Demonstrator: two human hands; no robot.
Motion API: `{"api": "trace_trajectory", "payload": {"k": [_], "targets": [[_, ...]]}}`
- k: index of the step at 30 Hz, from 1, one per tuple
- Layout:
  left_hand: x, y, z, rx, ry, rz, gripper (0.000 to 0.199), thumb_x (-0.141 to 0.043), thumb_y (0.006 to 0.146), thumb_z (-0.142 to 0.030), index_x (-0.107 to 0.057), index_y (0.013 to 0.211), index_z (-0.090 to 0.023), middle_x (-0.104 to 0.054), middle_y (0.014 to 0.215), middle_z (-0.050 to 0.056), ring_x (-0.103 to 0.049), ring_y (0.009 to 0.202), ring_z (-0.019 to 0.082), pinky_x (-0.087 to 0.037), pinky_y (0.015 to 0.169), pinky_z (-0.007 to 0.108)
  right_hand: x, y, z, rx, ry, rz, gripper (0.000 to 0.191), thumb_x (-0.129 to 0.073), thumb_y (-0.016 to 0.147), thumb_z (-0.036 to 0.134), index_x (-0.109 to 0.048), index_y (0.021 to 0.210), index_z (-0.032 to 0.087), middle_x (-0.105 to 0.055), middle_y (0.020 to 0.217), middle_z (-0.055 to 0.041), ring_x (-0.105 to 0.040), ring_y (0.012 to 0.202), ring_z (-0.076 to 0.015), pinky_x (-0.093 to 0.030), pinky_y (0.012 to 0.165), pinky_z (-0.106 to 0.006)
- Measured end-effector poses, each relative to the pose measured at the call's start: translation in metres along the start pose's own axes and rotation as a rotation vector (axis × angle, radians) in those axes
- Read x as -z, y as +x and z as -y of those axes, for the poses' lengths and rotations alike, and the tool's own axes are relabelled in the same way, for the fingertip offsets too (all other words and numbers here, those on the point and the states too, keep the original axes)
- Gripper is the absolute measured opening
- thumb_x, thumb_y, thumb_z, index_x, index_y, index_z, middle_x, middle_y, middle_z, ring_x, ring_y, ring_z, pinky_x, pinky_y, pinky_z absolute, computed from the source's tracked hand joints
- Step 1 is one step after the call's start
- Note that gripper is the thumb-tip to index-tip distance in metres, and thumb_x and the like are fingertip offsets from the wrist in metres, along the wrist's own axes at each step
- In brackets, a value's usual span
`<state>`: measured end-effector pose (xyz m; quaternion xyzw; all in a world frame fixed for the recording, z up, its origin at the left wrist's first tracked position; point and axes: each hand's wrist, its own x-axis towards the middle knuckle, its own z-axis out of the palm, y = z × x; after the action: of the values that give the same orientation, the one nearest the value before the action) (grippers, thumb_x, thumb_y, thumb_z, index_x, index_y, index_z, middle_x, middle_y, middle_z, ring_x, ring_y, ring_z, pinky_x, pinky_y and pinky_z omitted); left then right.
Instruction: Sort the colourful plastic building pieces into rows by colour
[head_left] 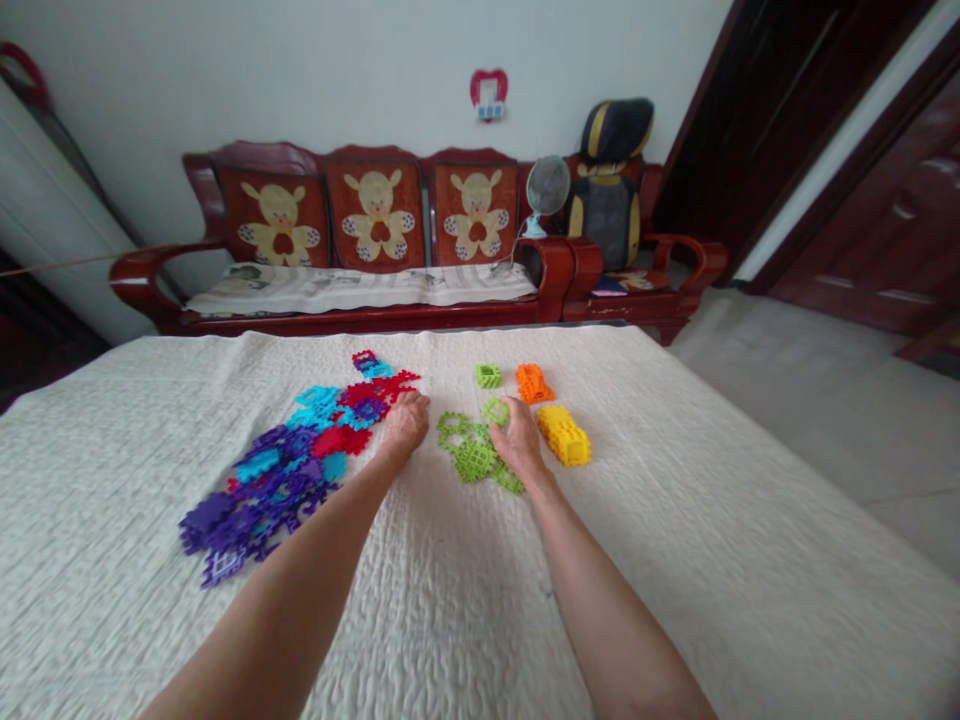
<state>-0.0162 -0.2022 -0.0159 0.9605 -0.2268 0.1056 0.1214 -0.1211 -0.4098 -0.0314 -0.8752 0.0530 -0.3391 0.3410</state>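
My left hand (pixel 406 424) is by the right edge of a pile of purple, blue and red interlocking pieces (pixel 289 470), its fingers curled; what they hold, if anything, is hidden. My right hand (pixel 519 438) grips a light green piece (pixel 495 410) between thumb and fingers. Beneath and left of it, flat green pieces (pixel 474 455) lie in a loose group. Beyond them sits a green block (pixel 488 376). An orange block (pixel 533 383) is at its right, with a yellow block (pixel 565 435) nearer to me, right of my right hand.
A cream quilted cover (pixel 712 520) lies over the table. Behind its far edge stands a red wooden sofa (pixel 360 322) with bear cushions (pixel 379 215). A small fan (pixel 548 187) and a chair with a black and yellow seat back (pixel 606 215) are at the right.
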Motion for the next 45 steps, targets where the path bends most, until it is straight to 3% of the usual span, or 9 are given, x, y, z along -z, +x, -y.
{"api": "trace_trajectory", "payload": {"k": [8, 17, 24, 27, 30, 34, 37, 40, 45], "targets": [[0.0, 0.001, 0.0, -0.003, 0.012, 0.004, 0.027, -0.043, 0.092, -0.015, -0.068, 0.103, -0.018, -0.064, 0.111, 0.009, -0.053, 0.112, 0.021, -0.042, 0.099, 0.03, -0.002, 0.005, -0.004, -0.049, -0.042, -0.03, 0.048, -0.059, 0.074, 0.023, -0.056, 0.12, 0.015, -0.063, 0.12, -0.0151, -0.056, 0.115, -0.0282, -0.043, 0.103, -0.045], [0.0, 0.0, 0.001, -0.017, 0.003, 0.0, 0.027, -0.043, 0.092, -0.015, -0.068, 0.102, -0.017, -0.064, 0.109, 0.009, -0.053, 0.111, 0.02, -0.041, 0.1, 0.03, -0.003, 0.008, -0.008, 0.033, -0.085, 0.013, 0.061, -0.043, 0.066, 0.002, -0.052, 0.125, 0.014, -0.057, 0.129, -0.0138, -0.046, 0.129, -0.0231, -0.036, 0.113, -0.041], [-0.002, 0.0, 0.002, -0.016, -0.013, -0.002, 0.028, -0.042, 0.091, -0.014, -0.068, 0.103, -0.017, -0.064, 0.109, 0.009, -0.052, 0.111, 0.02, -0.041, 0.099, 0.03, 0.005, 0.007, 0.013, -0.194, -0.372, 0.09, 0.05, -0.058, 0.081, 0.034, -0.054, 0.123, 0.007, -0.058, 0.115, -0.0202, -0.051, 0.113, -0.0309, -0.041, 0.098, -0.042], [-0.002, 0.001, 0.002, -0.013, -0.008, -0.004, 0.028, -0.041, 0.093, -0.016, -0.068, 0.101, -0.018, -0.064, 0.107, 0.009, -0.053, 0.109, 0.021, -0.042, 0.097, 0.03, 0.003, 0.008, 0.013, -0.201, -0.439, 0.152, 0.041, -0.058, 0.082, 0.034, -0.058, 0.114, 0.01, -0.061, 0.11, -0.0183, -0.053, 0.107, -0.0297, -0.041, 0.095, -0.04], [-0.001, 0.001, 0.001, -0.017, -0.008, 0.001, 0.029, -0.04, 0.094, -0.018, -0.068, 0.099, -0.018, -0.064, 0.106, 0.009, -0.053, 0.107, 0.021, -0.042, 0.095, 0.03, -0.003, 0.01, 0.005, -0.116, -0.352, 0.164, 0.034, -0.053, 0.079, 0.021, -0.059, 0.112, 0.014, -0.063, 0.11, -0.0147, -0.055, 0.107, -0.0264, -0.042, 0.095, -0.038], [0.0, 0.0, 0.001, -0.009, -0.013, 0.002, 0.029, -0.039, 0.095, -0.018, -0.068, 0.098, -0.019, -0.064, 0.106, 0.009, -0.053, 0.108, 0.021, -0.042, 0.094, 0.031, -0.009, 0.012, -0.005, 0.024, -0.147, 0.092, 0.047, -0.047, 0.07, 0.008, -0.058, 0.115, 0.017, -0.063, 0.118, -0.0118, -0.054, 0.114, -0.0223, -0.042, 0.099, -0.036], [0.001, 0.0, 0.0, 0.001, -0.016, 0.007, 0.029, -0.04, 0.095, -0.019, -0.068, 0.099, -0.019, -0.064, 0.107, 0.009, -0.052, 0.11, 0.021, -0.042, 0.094, 0.03, -0.009, 0.012, -0.004, -0.063, -0.192, 0.034, 0.042, -0.053, 0.075, 0.02, -0.058, 0.116, 0.015, -0.064, 0.112, -0.0137, -0.056, 0.11, -0.0257, -0.043, 0.098, -0.041], [0.001, 0.0, 0.0, 0.004, -0.001, 0.013, 0.029, -0.04, 0.095, -0.018, -0.068, 0.099, -0.019, -0.064, 0.107, 0.009, -0.052, 0.11, 0.021, -0.042, 0.095, 0.03, -0.008, 0.013, -0.001, -0.132, -0.296, 0.092, 0.039, -0.061, 0.077, 0.033, -0.06, 0.112, 0.015, -0.065, 0.106, -0.0145, -0.057, 0.104, -0.0276, -0.043, 0.096, -0.042], [-0.001, 0.0, 0.001, 0.012, -0.009, 0.003, 0.028, -0.041, 0.095, -0.018, -0.068, 0.101, -0.018, -0.063, 0.109, 0.009, -0.052, 0.111, 0.021, -0.041, 0.096, 0.03, -0.008, 0.021, -0.006, -0.096, -0.291, 0.193, 0.034, -0.055, 0.076, 0.013, -0.061, 0.109, 0.018, -0.066, 0.11, -0.012, -0.059, 0.105, -0.0245, -0.044, 0.094, -0.038]]}}
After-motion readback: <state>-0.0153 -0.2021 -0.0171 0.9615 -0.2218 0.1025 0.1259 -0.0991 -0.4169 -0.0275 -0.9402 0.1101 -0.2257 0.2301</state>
